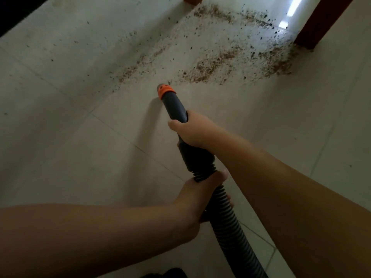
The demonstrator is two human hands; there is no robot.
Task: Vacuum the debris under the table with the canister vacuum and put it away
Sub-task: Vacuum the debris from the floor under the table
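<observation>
Brown and black debris (212,66) lies scattered over the pale tiled floor, thickest between two table legs. The vacuum's grey nozzle tube (174,108) with an orange tip (166,91) points down at the floor just short of the debris. My right hand (192,131) grips the tube's rear part. My left hand (198,195) holds the ribbed black hose (226,223) right behind the cuff. The hose runs off the bottom edge. A dark shape (170,273) at the bottom edge may be the canister.
A reddish-brown table leg (319,25) stands at the upper right and an orange-brown leg (192,0) at the top middle. Dark furniture (16,11) fills the upper left corner. Bright light reflects off the floor near the right leg.
</observation>
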